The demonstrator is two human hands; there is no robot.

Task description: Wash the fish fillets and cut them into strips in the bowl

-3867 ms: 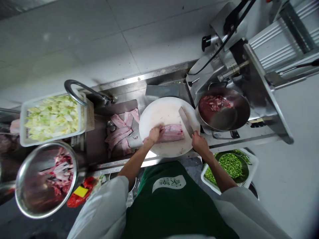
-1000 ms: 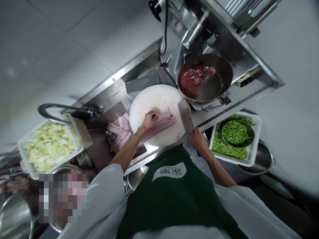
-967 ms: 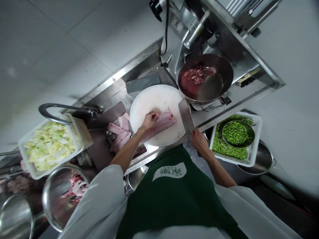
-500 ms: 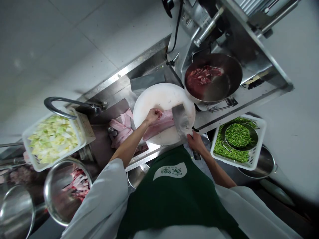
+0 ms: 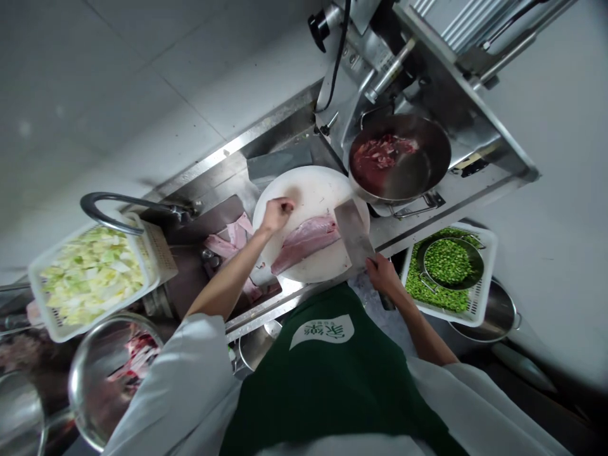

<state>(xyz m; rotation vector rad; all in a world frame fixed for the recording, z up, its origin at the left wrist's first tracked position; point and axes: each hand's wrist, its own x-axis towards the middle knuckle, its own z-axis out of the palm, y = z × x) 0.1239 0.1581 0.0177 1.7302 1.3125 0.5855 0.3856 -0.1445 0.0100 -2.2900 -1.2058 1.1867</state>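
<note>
A pale pink fish fillet lies slantwise on the round white cutting board. My left hand is above the board's left part, off the fillet. Its fingers are curled together, and whatever they may hold is too small or hidden to tell. My right hand grips the handle of a broad cleaver at the board's right edge. The blade reaches over the board beside the fillet's right end. More pink fish pieces lie in the sink left of the board.
A deep pan with red meat stands behind the board to the right. Chopped greens fill a white basket at the right. On the left are a basket of cut cabbage, a curved faucet and a steel bowl with bony scraps.
My left hand has lifted off the fillet and moved left and away from me. The cleaver has shifted slightly right with my right hand, and the whole view has moved a little.
</note>
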